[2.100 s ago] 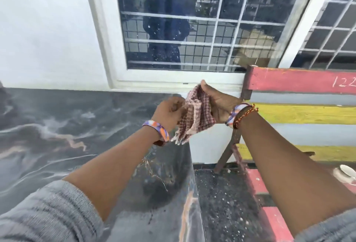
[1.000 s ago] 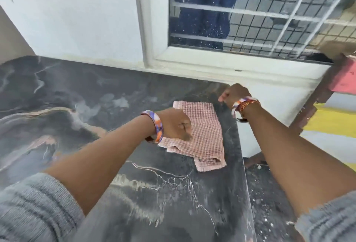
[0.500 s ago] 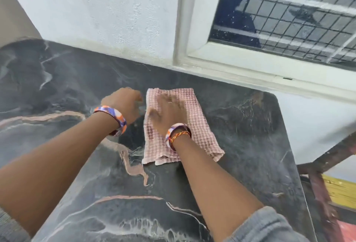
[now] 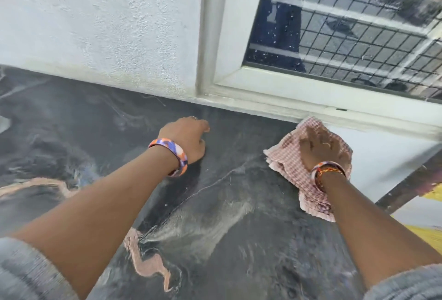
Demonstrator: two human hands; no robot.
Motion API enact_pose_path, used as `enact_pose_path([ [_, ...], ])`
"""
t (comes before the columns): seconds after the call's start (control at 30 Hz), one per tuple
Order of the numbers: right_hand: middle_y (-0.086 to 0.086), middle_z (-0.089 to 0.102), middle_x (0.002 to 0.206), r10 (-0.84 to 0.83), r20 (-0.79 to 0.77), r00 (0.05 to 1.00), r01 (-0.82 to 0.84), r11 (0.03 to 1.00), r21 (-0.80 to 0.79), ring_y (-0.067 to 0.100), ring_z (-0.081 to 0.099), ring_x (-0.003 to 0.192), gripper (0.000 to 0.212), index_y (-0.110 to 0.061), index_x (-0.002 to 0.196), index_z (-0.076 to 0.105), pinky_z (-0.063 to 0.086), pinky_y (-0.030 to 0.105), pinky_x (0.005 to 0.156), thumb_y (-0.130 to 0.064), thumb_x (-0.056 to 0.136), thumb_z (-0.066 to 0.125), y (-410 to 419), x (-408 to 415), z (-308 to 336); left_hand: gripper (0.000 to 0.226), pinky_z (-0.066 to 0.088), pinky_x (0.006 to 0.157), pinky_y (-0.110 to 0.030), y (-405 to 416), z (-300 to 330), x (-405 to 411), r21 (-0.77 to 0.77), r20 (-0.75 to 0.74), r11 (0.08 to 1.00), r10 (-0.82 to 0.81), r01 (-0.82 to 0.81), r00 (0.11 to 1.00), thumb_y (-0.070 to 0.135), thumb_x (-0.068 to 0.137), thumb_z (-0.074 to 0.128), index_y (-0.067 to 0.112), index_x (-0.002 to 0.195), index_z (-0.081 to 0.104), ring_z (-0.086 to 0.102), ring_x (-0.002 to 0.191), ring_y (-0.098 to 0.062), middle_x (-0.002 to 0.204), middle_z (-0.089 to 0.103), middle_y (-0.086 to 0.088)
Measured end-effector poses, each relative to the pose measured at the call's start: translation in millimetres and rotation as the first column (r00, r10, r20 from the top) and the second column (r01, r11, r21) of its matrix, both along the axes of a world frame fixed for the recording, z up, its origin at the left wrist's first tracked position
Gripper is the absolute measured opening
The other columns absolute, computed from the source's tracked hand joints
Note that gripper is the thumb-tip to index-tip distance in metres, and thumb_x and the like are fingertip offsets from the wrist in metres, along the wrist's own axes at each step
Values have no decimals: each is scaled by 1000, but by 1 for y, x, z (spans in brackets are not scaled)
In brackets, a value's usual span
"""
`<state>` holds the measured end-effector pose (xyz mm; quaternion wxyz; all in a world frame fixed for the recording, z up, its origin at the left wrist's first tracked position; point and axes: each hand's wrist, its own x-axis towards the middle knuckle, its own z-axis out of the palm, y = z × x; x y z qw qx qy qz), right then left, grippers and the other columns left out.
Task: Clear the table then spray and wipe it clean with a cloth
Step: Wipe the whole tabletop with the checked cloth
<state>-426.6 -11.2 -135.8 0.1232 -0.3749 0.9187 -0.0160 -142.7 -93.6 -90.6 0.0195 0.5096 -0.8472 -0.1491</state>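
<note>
A pink checked cloth [image 4: 285, 156] lies flat on the dark marbled table [image 4: 227, 216] near its far right corner, partly over the right edge. My right hand [image 4: 319, 149] presses down on the cloth with spread fingers. Resting on the bare tabletop to the left, well apart from the cloth, is my left hand [image 4: 187, 138]; its fingers are curled under and hold nothing. Both wrists wear coloured bangles.
A white wall [image 4: 107, 24] and a window frame [image 4: 239, 99] with a mesh grille run along the table's far edge. Past the table's right edge stands a painted wooden bench [image 4: 430, 194], dark and yellow.
The cloth was folded in the air, then laid on the table. My right hand has slid it rightward to the far right corner; my left hand let it go and rests on the table.
</note>
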Motion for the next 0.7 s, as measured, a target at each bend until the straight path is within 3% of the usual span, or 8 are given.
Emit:
enact_pose_path([
  [0.07, 1, 4, 161, -85, 3, 996, 85, 996, -6, 31, 1, 148, 52, -38, 150, 7, 2, 51, 119, -44, 99, 17, -2, 1, 0, 43, 43, 96, -37, -6, -1, 5, -13, 16, 1000, 17, -17, 1000, 22, 88, 47, 26, 131, 46, 49, 122, -28, 134, 49, -4],
  [0.13, 5, 3, 161, -61, -35, 998, 60, 998, -15, 34, 2, 147, 52, -33, 151, 8, 2, 50, 119, -42, 100, 16, -16, 18, -1, 42, 44, 95, -37, -13, -1, 15, -35, 32, 998, 57, -56, 998, 23, 88, 48, 24, 130, 47, 50, 120, -30, 132, 51, -7],
  [0.27, 6, 7, 161, 239, -76, 968, -245, 966, -78, 33, 6, 147, 54, -28, 151, 12, 5, 50, 119, -38, 99, 21, -64, 85, -10, 40, 45, 93, -39, -24, -4, 36, -56, 37, 983, 177, -174, 984, 23, 88, 49, 22, 127, 50, 50, 120, -31, 130, 52, -9],
  [0.43, 9, 13, 159, 538, -74, 840, -542, 825, -157, 34, 8, 146, 54, -23, 149, 20, 6, 49, 120, -35, 98, 29, -114, 173, -9, 32, 47, 84, -37, -28, -6, 49, -97, 78, 958, 276, -269, 958, 18, 86, 48, 18, 117, 58, 54, 112, -33, 120, 57, -10],
  [0.57, 4, 10, 160, 691, -53, 721, -691, 711, -128, 29, 6, 147, 56, -27, 151, 14, 4, 46, 120, -41, 99, 28, -117, 170, -6, 28, 46, 78, -35, -31, -1, 35, -125, 105, 955, 281, -267, 954, 14, 84, 49, 13, 109, 61, 57, 108, -33, 116, 59, -11],
  [0.7, -3, 7, 161, 637, -38, 770, -637, 766, -84, 23, 3, 148, 55, -35, 151, 9, 0, 48, 119, -47, 99, 22, -95, 121, -4, 34, 47, 90, -38, -27, 3, -1, -64, 65, 989, 140, -136, 988, 16, 86, 47, 18, 118, 57, 53, 116, -32, 125, 56, -9],
])
